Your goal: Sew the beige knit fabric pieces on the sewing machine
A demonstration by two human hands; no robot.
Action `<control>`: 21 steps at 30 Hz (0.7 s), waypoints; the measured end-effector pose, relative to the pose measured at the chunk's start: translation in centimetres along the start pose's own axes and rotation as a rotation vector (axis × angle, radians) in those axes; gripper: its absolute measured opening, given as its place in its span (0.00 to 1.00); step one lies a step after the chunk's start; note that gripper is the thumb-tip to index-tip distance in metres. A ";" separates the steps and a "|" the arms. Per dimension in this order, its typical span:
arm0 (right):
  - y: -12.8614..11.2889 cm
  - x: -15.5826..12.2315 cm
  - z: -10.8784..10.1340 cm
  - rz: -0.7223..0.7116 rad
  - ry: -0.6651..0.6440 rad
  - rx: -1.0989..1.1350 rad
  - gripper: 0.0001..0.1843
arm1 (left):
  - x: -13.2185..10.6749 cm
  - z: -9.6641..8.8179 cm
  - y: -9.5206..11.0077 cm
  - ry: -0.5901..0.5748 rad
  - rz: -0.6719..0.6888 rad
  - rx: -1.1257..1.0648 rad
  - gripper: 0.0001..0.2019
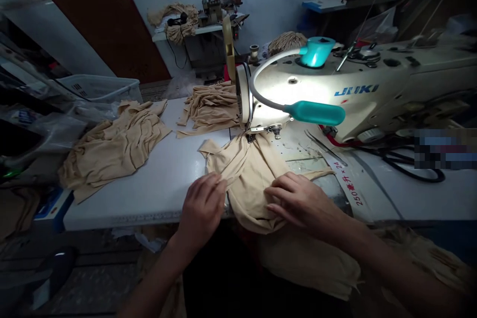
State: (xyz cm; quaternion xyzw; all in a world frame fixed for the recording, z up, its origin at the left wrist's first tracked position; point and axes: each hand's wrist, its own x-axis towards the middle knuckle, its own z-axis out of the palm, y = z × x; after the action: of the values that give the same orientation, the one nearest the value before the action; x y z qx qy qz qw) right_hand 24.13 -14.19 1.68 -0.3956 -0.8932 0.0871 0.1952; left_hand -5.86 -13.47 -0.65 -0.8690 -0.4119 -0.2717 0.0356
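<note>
A beige garment piece (257, 179) lies gathered under the needle area of a white JUKI sewing machine (357, 89). Its lower edge hangs over the table's front. My left hand (203, 203) has its fingers closed on the left side of the cloth, thumb side toward the machine. On the right side of the same cloth rests my right hand (298, 196), fingers loosely bent and the thumb apart from them. A narrow beige strip (316, 174) stretches out to the right beyond that hand. The presser foot (250, 137) sits at the top of the gathered fabric.
Beige cloth piles lie on the table at left (119, 144) and behind the needle (212, 107). A teal lamp (316, 113) lights the machine head. Tweezers (326, 148) and a black cable (413, 171) lie at right. A clear plastic bin (100, 88) stands at far left.
</note>
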 end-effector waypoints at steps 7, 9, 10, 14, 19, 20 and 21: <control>-3.8 -3.4 0.9 0.129 0.215 0.398 0.15 | -1.3 -1.4 -3.7 -0.154 -0.273 -0.127 0.15; -4.9 -4.3 1.4 0.187 0.214 0.486 0.14 | -1.0 -2.5 -3.6 -0.172 -0.297 -0.194 0.07; -5.3 -4.6 1.7 0.229 0.214 0.530 0.13 | -0.8 -3.1 -3.2 -0.183 -0.301 -0.222 0.07; -5.8 -5.1 2.3 0.486 0.164 0.768 0.10 | 0.1 -4.8 0.9 -0.121 -0.269 -0.251 0.07; -5.9 -4.1 3.5 0.733 0.082 1.016 0.19 | -0.6 -2.5 7.9 -0.318 0.111 -0.275 0.08; -5.8 -3.8 3.8 0.756 0.087 1.026 0.19 | -0.7 -1.8 8.7 -0.367 0.192 -0.278 0.07; -5.7 -3.6 4.2 0.779 0.093 1.016 0.18 | -0.9 -1.1 9.1 -0.399 0.251 -0.299 0.06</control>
State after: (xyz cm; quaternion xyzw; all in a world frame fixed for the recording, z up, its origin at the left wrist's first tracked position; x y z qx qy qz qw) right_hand 20.73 -20.72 -1.40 -0.5527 -0.5219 0.5467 0.3510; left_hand -0.10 -20.39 1.33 -0.9453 -0.2551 -0.1463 -0.1415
